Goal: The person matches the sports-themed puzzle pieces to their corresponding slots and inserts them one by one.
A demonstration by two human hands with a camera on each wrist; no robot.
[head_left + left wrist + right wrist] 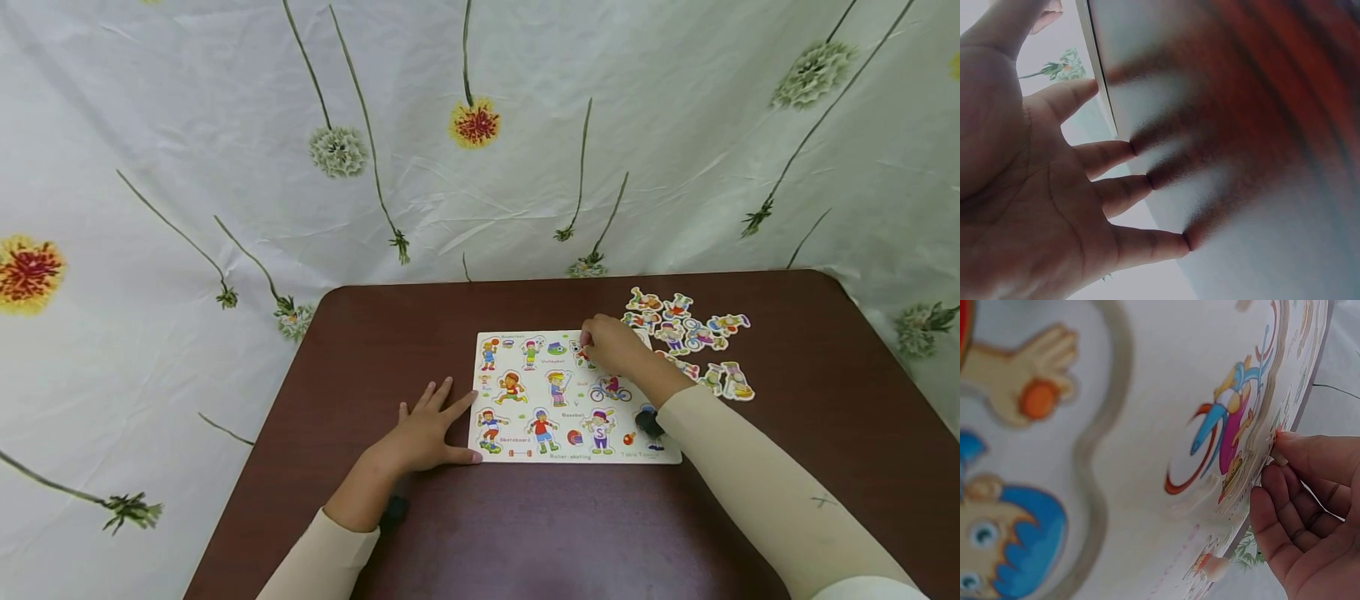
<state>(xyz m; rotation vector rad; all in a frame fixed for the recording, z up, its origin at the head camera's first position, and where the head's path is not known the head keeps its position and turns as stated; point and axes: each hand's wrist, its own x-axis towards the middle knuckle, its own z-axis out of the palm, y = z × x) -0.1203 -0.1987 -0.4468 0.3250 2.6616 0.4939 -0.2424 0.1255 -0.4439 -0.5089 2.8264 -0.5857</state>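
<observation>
A white puzzle board (577,425) with cartoon sports figures lies on the brown table. My left hand (423,437) rests beside its left edge, fingers spread, with the thumb and index tips at the edge. The left wrist view shows that palm (1041,194), with its fingertips on the dark tabletop and nothing held. At the board's upper right, my right hand (615,346) pinches a small puzzle piece over the soccer picture (579,353). From the right wrist, thumb and finger of the right hand (1310,506) meet on a small pale knob (1279,457), the piece mostly hidden.
Several loose cutout pieces (670,336) lie in a cluster right of the board, some partly behind my right forearm. Another pale knob (1215,567) stands up from the board in the right wrist view. A flowered cloth (420,200) hangs behind the table (405,325).
</observation>
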